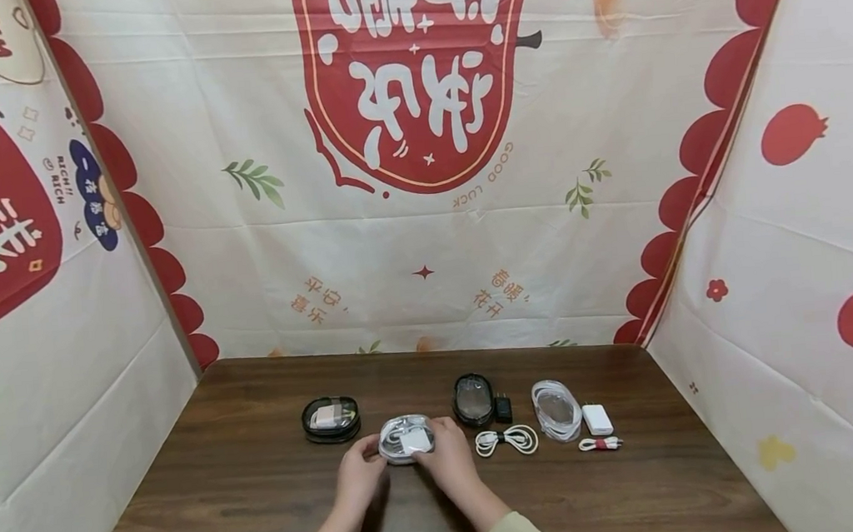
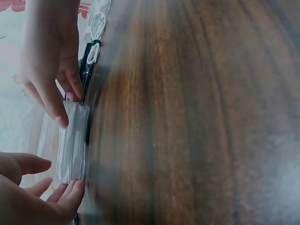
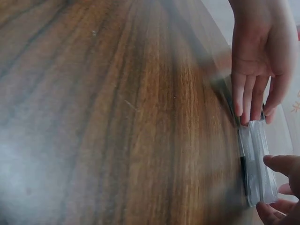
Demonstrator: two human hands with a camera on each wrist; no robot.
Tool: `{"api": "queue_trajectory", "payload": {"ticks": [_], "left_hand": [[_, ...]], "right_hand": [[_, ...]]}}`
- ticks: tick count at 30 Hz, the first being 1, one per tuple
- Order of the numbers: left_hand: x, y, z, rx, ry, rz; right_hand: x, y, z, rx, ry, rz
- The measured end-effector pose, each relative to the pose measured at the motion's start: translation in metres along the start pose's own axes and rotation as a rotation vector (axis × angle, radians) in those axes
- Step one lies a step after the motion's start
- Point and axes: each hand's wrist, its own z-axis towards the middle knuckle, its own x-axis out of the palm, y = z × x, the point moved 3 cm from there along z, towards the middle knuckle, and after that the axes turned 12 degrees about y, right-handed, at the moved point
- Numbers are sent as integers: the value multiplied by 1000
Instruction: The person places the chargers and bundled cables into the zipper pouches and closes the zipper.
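A clear oval zip case [image 1: 407, 439] holds a white coiled cable and a white block, near the middle of the dark wooden table. My left hand [image 1: 362, 471] holds its left end; in the left wrist view the left fingertips [image 2: 77, 187] meet the end of the case. Its other end is gripped by my right hand [image 1: 451, 458], the right thumb [image 3: 276, 163] lying against the case in the right wrist view. Whether the case touches the table cannot be told.
A black-rimmed case [image 1: 332, 419] with things inside stands at left. To the right lie a black-rimmed case [image 1: 473, 400], a black charger [image 1: 503, 410], a white cable [image 1: 506, 440], a clear case [image 1: 557, 411], a white charger [image 1: 597, 419] and a bound cable [image 1: 601, 444].
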Motion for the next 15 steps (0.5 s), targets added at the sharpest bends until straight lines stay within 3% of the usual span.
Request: {"api": "queue_trajectory", "payload": {"ticks": [6, 15], "left_hand": [[1, -2, 7, 116, 12, 30], [1, -5, 22, -26, -1, 53]], "right_hand": [[-2, -2, 8, 17, 3, 8], [-3, -3, 17, 6, 67, 76]]}}
